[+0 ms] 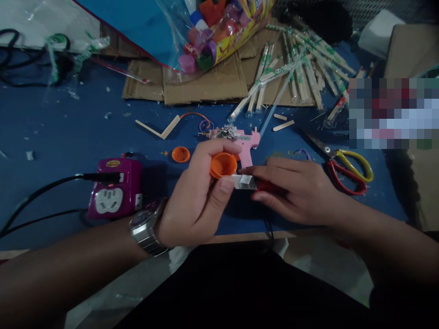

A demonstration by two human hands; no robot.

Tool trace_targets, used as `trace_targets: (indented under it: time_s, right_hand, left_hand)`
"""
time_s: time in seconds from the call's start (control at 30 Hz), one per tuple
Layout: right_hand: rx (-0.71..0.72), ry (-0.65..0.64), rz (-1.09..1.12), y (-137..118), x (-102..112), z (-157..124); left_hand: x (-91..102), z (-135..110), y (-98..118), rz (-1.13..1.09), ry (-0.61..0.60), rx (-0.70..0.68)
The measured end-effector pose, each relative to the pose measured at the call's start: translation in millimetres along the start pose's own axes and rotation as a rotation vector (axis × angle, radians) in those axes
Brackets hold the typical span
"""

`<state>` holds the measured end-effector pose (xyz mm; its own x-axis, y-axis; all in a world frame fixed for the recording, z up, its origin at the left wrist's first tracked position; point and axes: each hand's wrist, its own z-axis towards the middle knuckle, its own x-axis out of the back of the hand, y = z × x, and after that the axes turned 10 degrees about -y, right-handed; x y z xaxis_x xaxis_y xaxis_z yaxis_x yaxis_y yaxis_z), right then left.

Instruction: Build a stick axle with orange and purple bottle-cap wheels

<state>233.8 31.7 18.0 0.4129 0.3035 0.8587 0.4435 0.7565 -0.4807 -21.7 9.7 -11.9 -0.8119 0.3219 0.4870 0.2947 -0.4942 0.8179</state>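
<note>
My left hand (199,196) pinches an orange bottle cap (222,164) between thumb and fingers, open side facing me. My right hand (295,192) grips a red-handled utility knife (247,182); its metal tip sits just below the cap, touching my left thumb. A watch is on my left wrist. Behind the hands a pink glue gun (247,145) lies on the blue table (61,137).
A second orange cap (180,154) lies left of the hands. A purple power strip (115,188) with black cables sits at left. Scissors (346,164) lie at right. Cardboard (206,84), a bag of coloured caps (219,32), wrapped chopsticks (302,68) and craft sticks (158,130) lie behind.
</note>
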Motion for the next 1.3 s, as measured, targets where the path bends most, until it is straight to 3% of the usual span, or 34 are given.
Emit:
trace_targets:
  time_s: [0.17, 0.43, 0.93, 1.3]
  right_hand:
    - [0.01, -0.014, -0.017, 1.1, -0.5, -1.4]
    - [0.009, -0.024, -0.015, 2.8, -3.9, -0.9]
    - [-0.031, -0.023, -0.015, 3.1, -1.6, -2.2]
    - [-0.019, 0.0, -0.031, 3.9, -3.4, -4.7]
  left_hand:
    - [4.1, 6.4, 9.9, 0.111, 0.005, -0.053]
    - [-2.5, 4.1, 5.2, 0.206, 0.011, -0.077]
    - [-2.1, 8.2, 10.1, 0.16, 0.056, 0.012]
    - [-0.2, 8.9, 8.0, 0.119, 0.0, 0.09]
